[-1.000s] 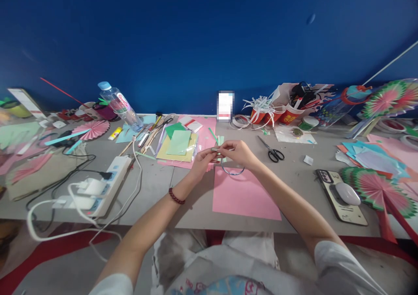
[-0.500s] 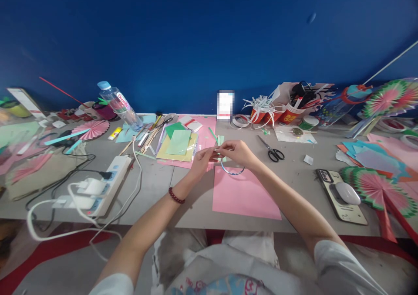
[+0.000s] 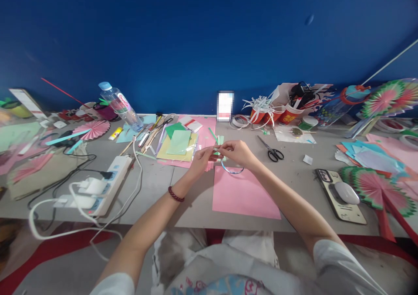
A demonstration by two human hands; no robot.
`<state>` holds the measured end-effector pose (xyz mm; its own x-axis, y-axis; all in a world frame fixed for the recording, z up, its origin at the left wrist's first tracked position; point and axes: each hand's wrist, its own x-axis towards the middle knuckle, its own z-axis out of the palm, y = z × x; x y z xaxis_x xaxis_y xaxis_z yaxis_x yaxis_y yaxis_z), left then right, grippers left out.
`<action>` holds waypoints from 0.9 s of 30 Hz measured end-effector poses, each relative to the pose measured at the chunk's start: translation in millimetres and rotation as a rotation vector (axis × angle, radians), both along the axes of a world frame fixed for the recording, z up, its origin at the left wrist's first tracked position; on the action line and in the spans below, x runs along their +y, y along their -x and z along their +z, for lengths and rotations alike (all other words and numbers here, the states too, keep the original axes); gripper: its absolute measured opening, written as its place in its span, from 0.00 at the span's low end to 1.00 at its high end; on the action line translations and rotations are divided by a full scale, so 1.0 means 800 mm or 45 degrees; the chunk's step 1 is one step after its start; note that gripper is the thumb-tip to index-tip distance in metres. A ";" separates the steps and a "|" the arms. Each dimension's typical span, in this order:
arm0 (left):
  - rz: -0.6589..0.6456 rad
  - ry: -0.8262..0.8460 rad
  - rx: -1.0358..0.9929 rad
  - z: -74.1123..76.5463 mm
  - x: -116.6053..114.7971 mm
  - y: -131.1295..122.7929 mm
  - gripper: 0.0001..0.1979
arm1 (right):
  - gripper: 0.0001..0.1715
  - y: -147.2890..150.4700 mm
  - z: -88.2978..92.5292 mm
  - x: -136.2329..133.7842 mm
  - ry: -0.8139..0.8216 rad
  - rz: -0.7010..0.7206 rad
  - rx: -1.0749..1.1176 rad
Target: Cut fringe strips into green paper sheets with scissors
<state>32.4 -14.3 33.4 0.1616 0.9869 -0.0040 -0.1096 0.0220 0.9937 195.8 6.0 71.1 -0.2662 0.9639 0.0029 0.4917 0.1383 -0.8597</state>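
My left hand [image 3: 203,159] and my right hand [image 3: 237,152] meet above the middle of the desk, fingertips pinched together. Between them shows a bit of a small pale green piece [image 3: 216,148], mostly covered by the fingers. A thin bluish-white ring [image 3: 232,171] lies just under my right hand; whether the hand touches it I cannot tell. Below the hands a pink paper sheet [image 3: 244,194] lies flat. Narrow green paper strips [image 3: 221,140] are just behind the fingertips. Black-handled scissors [image 3: 274,154] rest to the right of my right hand.
On the left are a power strip [image 3: 112,186] with cables, a plastic bottle [image 3: 122,107] and stacked coloured paper [image 3: 178,143]. Red paper cups [image 3: 288,115] stand at the back. To the right lie a phone [image 3: 329,199] with a white mouse [image 3: 346,192] and pleated paper fans [image 3: 382,186].
Both hands stay pinched together in nearly the same place, with only slight finger movement. The view has shifted a little; nothing on the desk has visibly moved.
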 end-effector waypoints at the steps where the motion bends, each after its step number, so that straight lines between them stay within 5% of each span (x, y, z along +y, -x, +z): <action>1: -0.003 -0.002 0.003 0.000 0.000 0.000 0.23 | 0.11 0.000 -0.001 0.000 -0.021 -0.001 -0.014; 18: -0.088 0.012 -0.071 0.000 0.001 0.000 0.22 | 0.09 -0.002 0.000 0.002 -0.105 -0.037 -0.090; 27: 0.119 0.013 0.062 0.000 0.000 -0.005 0.16 | 0.09 -0.002 0.002 -0.001 -0.150 -0.004 -0.121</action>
<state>36.2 -14.1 33.3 0.0685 0.9975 -0.0197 -0.0632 0.0240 0.9977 197.2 5.0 72.8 -0.2674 0.9592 0.0912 0.5705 0.2339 -0.7873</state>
